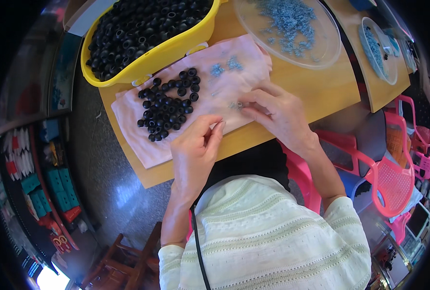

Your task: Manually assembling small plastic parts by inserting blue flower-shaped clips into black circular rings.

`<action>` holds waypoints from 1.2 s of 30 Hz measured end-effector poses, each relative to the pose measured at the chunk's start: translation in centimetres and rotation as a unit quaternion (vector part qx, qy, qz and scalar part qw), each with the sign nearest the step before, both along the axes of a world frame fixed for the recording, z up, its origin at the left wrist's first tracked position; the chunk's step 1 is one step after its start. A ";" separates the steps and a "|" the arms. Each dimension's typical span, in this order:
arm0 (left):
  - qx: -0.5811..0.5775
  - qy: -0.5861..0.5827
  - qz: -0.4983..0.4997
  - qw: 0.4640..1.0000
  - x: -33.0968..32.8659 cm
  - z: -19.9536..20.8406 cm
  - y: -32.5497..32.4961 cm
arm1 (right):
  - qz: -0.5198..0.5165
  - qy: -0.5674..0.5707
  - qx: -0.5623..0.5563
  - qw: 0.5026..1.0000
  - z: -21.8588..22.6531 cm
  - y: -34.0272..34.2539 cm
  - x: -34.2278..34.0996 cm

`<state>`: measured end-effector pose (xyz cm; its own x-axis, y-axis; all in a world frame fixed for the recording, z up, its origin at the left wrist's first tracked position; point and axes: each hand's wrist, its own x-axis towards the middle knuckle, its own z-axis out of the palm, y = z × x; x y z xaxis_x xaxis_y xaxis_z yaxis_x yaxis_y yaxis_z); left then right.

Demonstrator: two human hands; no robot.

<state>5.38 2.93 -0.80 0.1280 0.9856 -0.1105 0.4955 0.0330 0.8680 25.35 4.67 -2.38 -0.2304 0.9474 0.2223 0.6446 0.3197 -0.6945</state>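
My left hand (195,147) is above the near edge of a pale pink cloth (162,152). Its thumb and forefinger are pinched together, and whatever lies between them is too small to make out. Over the cloth's right part, my right hand (279,113) has thumb and forefinger apart beside a few tiny clear pieces (236,105). Several black, hollow, bead-like caps (165,107) lie loosely on the cloth, left of both hands. Farther back on the cloth are two small heaps of light blue pieces (217,70).
A yellow tub (149,67) full of similar black caps stands at the back left. Behind the right hand, a clear round tray (327,55) holds many blue pieces. The wooden table (331,94) ends close to my body. Pink plastic chairs (394,179) stand to the right.
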 end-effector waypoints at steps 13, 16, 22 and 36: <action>0.101 0.124 -0.057 0.985 2.1 -0.3 2.2 | -0.040 0.052 -0.048 0.997 -0.3 -0.7 0.2; 0.078 0.129 -0.046 0.988 1.6 -0.1 1.8 | -0.040 0.065 -0.045 0.996 -0.5 -0.7 0.2; 0.037 0.113 -0.048 0.992 1.2 -0.1 1.4 | -0.022 0.021 -0.011 0.999 -0.3 -0.6 -0.1; 0.055 0.110 -0.048 0.991 0.7 0.2 1.0 | -0.026 0.027 0.005 0.999 0.5 0.1 -0.9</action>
<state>6.03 3.92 -0.61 0.2059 0.9778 -0.0383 0.6691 -0.1121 0.7347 24.43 4.73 -1.91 -0.1692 0.9553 0.2424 0.6223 0.2943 -0.7253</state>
